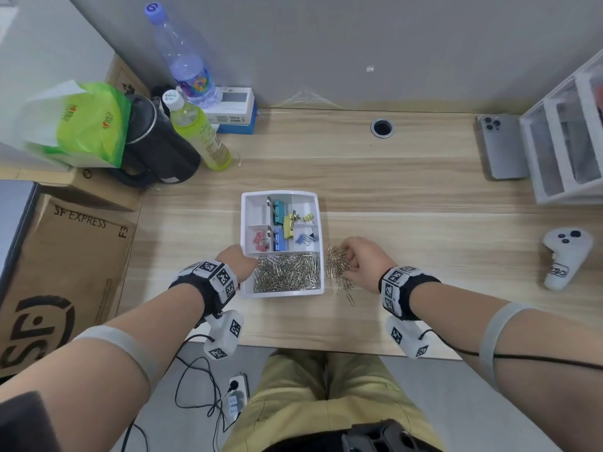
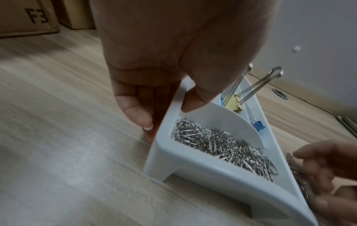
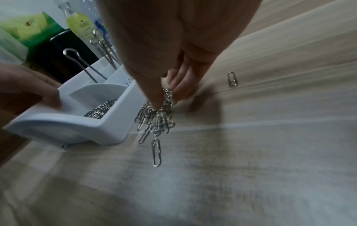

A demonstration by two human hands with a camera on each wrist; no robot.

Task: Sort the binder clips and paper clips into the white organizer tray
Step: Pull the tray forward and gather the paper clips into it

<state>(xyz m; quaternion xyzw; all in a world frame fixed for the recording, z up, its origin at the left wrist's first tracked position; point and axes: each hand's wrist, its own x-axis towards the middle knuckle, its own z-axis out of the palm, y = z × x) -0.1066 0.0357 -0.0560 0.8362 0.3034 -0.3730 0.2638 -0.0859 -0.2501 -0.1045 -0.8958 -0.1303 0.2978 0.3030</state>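
Observation:
The white organizer tray (image 1: 281, 192) sits mid-desk. Its near compartment is heaped with silver paper clips (image 1: 287, 272), and its far compartments hold coloured binder clips (image 1: 279, 208). My left hand (image 1: 236, 259) grips the tray's left wall (image 2: 164, 122), thumb (image 2: 193, 102) inside and fingers (image 2: 142, 117) outside. Just right of the tray lies a loose pile of paper clips (image 1: 337, 267). My right hand (image 1: 354, 259) is down on that pile; its thumb (image 3: 155, 97) and fingers (image 3: 181, 88) pinch a bunch of paper clips (image 3: 158, 120). Single clips (image 3: 156, 152) (image 3: 232, 79) lie apart on the desk.
Two bottles (image 1: 199, 132), a black jug (image 1: 156, 145) and a green bag (image 1: 88, 122) crowd the back left, beside a cardboard box (image 1: 65, 272). A phone (image 1: 499, 145), a white drawer unit (image 1: 567, 141) and a white controller (image 1: 566, 256) are at the right. A cable hole (image 1: 382, 127) lies behind the tray.

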